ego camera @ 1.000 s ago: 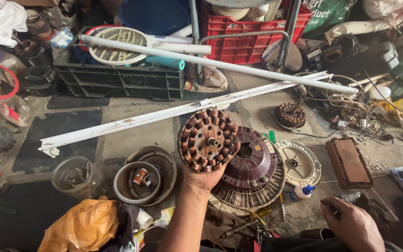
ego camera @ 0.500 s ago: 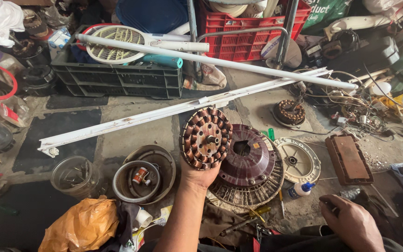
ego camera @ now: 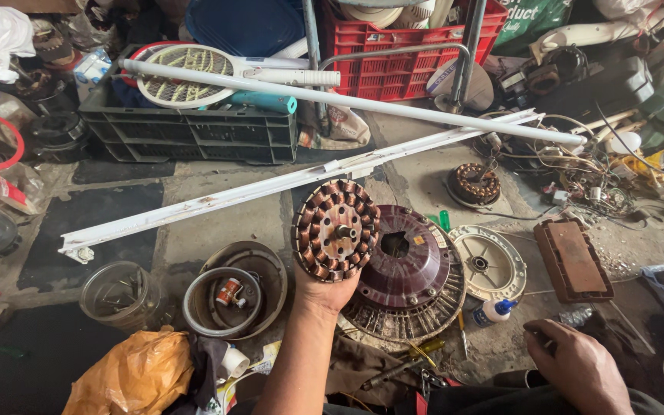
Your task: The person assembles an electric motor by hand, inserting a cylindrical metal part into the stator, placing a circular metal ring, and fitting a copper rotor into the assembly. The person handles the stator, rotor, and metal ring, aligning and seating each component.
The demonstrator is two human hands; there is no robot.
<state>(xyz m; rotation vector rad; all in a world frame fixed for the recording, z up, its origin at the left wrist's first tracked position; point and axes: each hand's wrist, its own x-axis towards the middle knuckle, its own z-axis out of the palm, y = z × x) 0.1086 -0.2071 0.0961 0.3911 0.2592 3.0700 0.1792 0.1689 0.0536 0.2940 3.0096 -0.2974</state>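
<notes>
Though crowded, stator (ego camera: 336, 229) in left hand (ego camera: 327, 290).

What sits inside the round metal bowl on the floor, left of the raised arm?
Inside the metal bowl lies a small copper-wound spool, beside other small parts too tiny to identify. The bowl's lower right edge is hidden by the dark cloth.

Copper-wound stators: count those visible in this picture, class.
2: one stator held up in the left hand; another stator on the floor near tangled wires. Clutter may hide more.

Copper-brown ringed stator (ego camera: 336, 229), maroon motor cover (ego camera: 409, 265), red crate (ego camera: 401, 50), orange bag (ego camera: 128, 376).
</notes>
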